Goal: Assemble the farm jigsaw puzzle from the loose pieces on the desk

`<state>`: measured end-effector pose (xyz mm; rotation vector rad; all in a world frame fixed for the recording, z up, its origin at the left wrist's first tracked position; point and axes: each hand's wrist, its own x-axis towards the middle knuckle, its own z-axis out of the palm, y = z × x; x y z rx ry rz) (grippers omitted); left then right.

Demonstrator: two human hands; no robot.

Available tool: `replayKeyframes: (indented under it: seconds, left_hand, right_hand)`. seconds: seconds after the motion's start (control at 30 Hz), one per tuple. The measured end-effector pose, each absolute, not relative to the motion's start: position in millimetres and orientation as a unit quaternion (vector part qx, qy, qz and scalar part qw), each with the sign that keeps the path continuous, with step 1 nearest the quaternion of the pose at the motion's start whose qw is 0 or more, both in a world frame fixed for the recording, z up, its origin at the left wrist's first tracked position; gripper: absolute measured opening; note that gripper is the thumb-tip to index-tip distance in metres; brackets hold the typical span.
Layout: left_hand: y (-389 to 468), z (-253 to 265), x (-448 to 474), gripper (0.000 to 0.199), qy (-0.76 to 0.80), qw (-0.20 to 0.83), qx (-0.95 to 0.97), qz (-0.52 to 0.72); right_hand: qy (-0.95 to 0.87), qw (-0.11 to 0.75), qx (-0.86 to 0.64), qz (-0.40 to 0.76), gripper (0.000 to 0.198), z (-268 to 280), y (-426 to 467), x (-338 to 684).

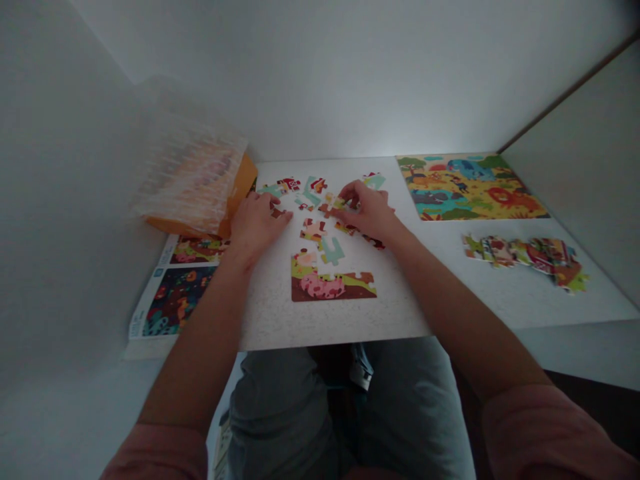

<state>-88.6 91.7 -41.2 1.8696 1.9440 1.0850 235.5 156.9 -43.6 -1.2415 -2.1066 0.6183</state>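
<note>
My right hand (367,208) pinches a yellow-green and brown puzzle piece (329,206) between thumb and fingers, just above or on the white table. My left hand (256,218) rests on the table with thumb and fingers apart, and a dark brown piece (277,212) lies between them. Below both hands sits a joined corner of the jigsaw puzzle (320,287), showing a pink pig on brown ground. A pale green piece (332,251) lies just above that corner. Several loose pieces, among them a red-and-green one (316,185), are scattered around my hands; some are partly hidden under the right one.
At the back right lies a finished animal puzzle (473,187). A pile of overlapping pieces (527,257) is in front of it. On the left, an orange box in bubble wrap (195,183) stands over a printed picture sheet (175,300). White walls enclose the table (340,327).
</note>
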Motion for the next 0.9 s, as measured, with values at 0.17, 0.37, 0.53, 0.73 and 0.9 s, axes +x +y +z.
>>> replayKeyframes:
  seconds: [0.17,0.37,0.53,0.73,0.9]
  left_hand:
    - [82.8,-17.7,-64.4,0.034,0.594,0.205,0.670,0.395]
    - [76.8,-7.3,-41.7,0.034,0.495,0.381,0.654,0.428]
    - [81.4,-7.6,-40.7,0.043,0.483,0.414,0.625,0.452]
    - [78.0,-1.9,-39.5,0.054,0.489,0.379,0.641,0.454]
    - [76.6,-4.5,-38.5,0.061,0.495,0.378,0.642,0.447]
  right_hand:
    - [-0.704,0.417,-0.363,0.446,0.070,-36.0,158.0,227.6]
    - [-0.688,0.445,-0.316,0.479,0.079,-37.0,154.0,220.6]
    - [-0.732,0.425,-0.309,0.433,0.068,-38.3,151.2,226.0]
    - [-0.780,0.391,-0.275,0.403,0.084,-30.4,141.0,225.9]
    - [-0.803,0.360,-0.259,0.398,0.091,-27.2,131.5,225.6]
